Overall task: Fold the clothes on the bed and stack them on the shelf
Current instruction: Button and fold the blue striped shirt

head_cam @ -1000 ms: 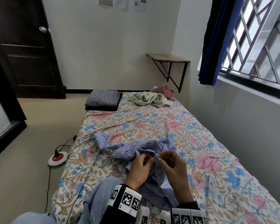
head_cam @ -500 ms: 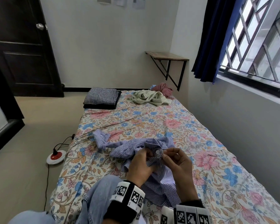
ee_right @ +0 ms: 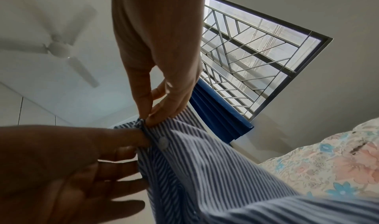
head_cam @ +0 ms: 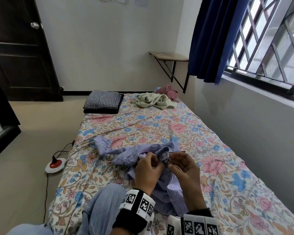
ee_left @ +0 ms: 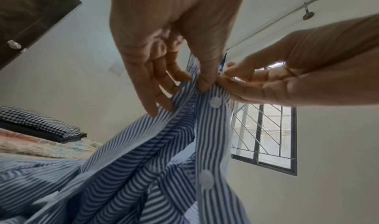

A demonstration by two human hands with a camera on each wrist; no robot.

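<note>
Low in the frame, your left hand (head_cam: pixel 147 168) and right hand (head_cam: pixel 183 168) both pinch the striped shirt (head_cam: pixel 139 153) at its button placket.

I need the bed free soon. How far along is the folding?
Done: a checked garment lies folded on a dark one at the far left of the bed. In hand: left hand and right hand pinch the blue striped shirt at its buttoned front. Left: the crumpled green striped garment, the pink one behind it, and everything onto the shelf.
</note>
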